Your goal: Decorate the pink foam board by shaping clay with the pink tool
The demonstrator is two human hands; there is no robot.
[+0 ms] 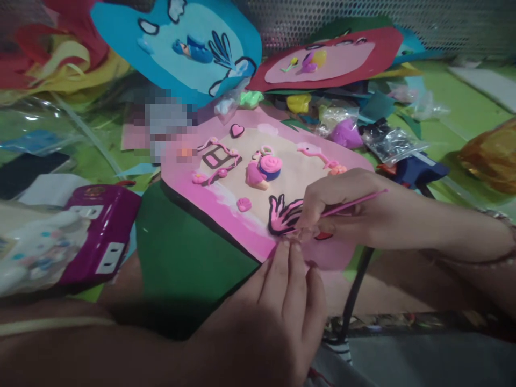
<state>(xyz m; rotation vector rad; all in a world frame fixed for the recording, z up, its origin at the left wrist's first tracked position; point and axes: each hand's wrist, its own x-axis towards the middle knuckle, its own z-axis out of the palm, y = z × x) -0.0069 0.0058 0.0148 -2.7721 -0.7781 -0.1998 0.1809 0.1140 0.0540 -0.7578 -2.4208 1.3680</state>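
My right hand (338, 207) pinches a thin pink stick (365, 201) that lies slantwise across the fingers. Its fingertips are at the lower edge of a pink hand-like clay shape (284, 215) with a black outline. My left hand (288, 301) rests with fingers stretched on the lower edge of a pink paper piece (237, 228), close to the right fingertips. A snail-like clay figure (266, 169), a pink heart (237, 130) and a pink flamingo-like clay shape (316, 153) sit on the paper's cream middle. What lies under the right fingertips is partly hidden.
Behind stand a blue paper piece (161, 67) and a red one (322, 62) with clay figures. Bagged clay, such as a purple lump (346, 133), lies at the back right. A purple box (100, 236) is at left, beside green paper (181, 263). A dark cord (357, 290) hangs over the front edge.
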